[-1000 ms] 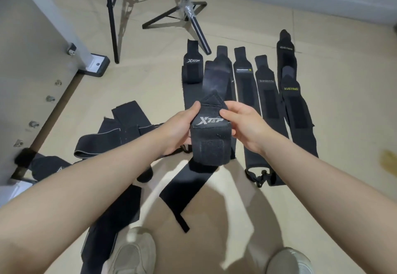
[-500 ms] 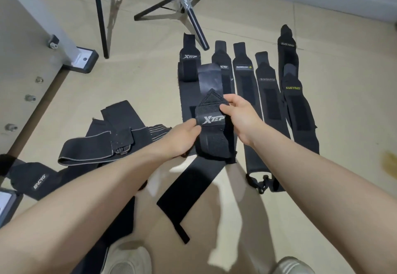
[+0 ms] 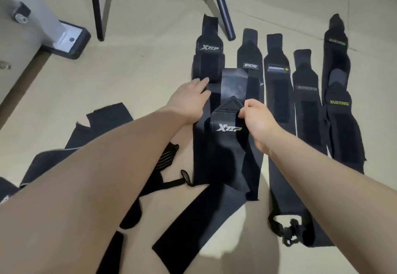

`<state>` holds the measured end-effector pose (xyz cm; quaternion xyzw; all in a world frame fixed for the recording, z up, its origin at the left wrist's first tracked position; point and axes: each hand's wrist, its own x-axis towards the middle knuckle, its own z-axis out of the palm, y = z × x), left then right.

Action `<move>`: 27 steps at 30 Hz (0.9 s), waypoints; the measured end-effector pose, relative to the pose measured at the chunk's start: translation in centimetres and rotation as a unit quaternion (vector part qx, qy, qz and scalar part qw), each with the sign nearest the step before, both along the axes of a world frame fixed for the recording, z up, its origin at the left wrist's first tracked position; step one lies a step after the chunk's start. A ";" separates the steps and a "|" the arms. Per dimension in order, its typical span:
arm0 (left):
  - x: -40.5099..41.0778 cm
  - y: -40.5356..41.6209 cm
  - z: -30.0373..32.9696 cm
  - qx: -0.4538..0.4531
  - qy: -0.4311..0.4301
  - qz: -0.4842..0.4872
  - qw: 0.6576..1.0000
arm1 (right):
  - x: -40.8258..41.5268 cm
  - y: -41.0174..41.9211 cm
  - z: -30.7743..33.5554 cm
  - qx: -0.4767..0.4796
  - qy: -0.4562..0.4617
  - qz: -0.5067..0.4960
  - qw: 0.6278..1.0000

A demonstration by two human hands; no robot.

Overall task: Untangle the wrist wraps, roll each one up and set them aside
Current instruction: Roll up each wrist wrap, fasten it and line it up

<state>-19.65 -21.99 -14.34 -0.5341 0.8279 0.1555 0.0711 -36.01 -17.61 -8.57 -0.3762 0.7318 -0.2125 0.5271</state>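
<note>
An Xtep wrist wrap (image 3: pixel 227 136) is lying on the floor (image 3: pixel 133 80) at the centre of the view, and its upper right edge is being pinched by the right hand (image 3: pixel 256 119), the fingertips being curled in so that the grip is closed on the fabric; how far the thumb reaches underneath is being hidden by the hand itself. At 11 o'clock from that wrap, the left hand (image 3: pixel 190 99) is being held flat with fingers straight and spread loosely, touching the lower edge of a second Xtep wrap (image 3: pixel 207 58). From 12 to 3 o'clock a row of flattened wraps is lying side by side: a Jincyo wrap (image 3: pixel 250 58), one with an unreadable label (image 3: pixel 277 69), one whose blurred lettering is hard to make out (image 3: pixel 305 88), and two Xueting wraps (image 3: pixel 340 110), one partly covering the other. At 8 o'clock a tangled pile of wraps (image 3: pixel 103 121) is being largely hidden by the left forearm. A loose black strap (image 3: pixel 193 220) is running toward 6 o'clock. At 12 o'clock tripod legs (image 3: pixel 222 7) are being cut off by the frame.
</note>
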 end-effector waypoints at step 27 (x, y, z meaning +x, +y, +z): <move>3.2 -6.8 -5.0 0.131 0.241 0.063 0.960 | 4.8 -10.1 -9.8 0.044 0.023 -0.119 0.992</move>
